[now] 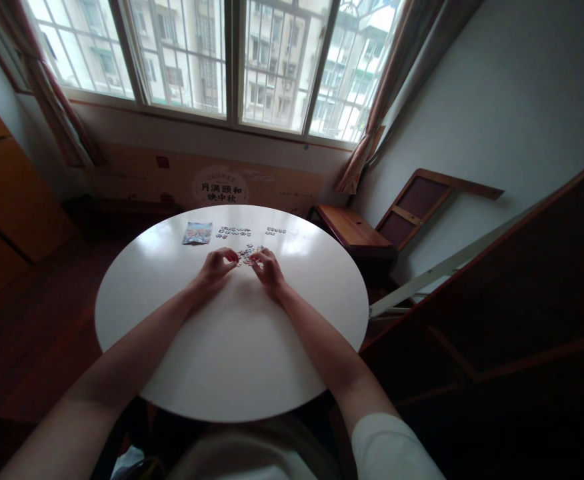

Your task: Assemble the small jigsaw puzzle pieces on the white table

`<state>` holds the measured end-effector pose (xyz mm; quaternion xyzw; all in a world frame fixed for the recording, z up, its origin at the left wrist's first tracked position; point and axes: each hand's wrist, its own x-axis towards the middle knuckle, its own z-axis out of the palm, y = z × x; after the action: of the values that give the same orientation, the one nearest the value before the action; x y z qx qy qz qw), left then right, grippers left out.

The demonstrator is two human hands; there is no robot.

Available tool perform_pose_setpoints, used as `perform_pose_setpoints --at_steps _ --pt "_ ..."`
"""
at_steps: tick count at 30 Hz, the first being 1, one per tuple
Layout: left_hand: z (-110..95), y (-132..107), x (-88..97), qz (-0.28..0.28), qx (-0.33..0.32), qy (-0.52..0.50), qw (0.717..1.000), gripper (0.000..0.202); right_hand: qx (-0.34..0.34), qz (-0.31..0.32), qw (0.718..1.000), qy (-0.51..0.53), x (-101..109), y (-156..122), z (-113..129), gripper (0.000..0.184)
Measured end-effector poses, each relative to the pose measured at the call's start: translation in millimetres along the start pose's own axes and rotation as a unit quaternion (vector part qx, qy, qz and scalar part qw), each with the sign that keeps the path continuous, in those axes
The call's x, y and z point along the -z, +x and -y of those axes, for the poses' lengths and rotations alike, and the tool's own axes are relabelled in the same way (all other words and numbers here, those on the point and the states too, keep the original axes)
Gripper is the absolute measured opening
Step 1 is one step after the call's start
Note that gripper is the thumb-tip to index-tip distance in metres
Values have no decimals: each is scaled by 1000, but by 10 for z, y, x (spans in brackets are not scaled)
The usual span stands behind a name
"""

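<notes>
A small pile of jigsaw pieces [247, 254] lies on the white round table, between my two hands. My left hand [219, 262] is at the pile's left side, thumb and fingers curled together in a pinch. On the right side, my right hand [269, 268] bends over the pile with its fingertips closed at the pieces. What either pinch holds is too small to make out. Behind the pile, more pieces are laid out in rows: a larger group [235, 232] and a smaller group [276, 231] to its right.
A flat, colourful packet [197, 233] lies at the left on the round table [232, 353]. Beyond the table's right edge stands a wooden chair [355, 227]. A dark wooden panel [512, 300] rises at the right. Barred windows [187, 53] are behind.
</notes>
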<state>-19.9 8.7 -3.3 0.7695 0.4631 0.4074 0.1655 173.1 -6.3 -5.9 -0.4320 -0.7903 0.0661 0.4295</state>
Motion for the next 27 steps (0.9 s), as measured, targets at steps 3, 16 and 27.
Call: perform_pose_setpoints --at_steps 3,16,27 --pt "-86 -35 8 28 -68 71 995 13 30 34 999 -6 9 -10 41 13" --pt "-240 -60 35 62 -84 173 979 19 25 43 999 11 22 -11 56 10" --pt "-325 -77 61 72 -80 189 976 22 -26 25 995 94 -38 22 -32 10"
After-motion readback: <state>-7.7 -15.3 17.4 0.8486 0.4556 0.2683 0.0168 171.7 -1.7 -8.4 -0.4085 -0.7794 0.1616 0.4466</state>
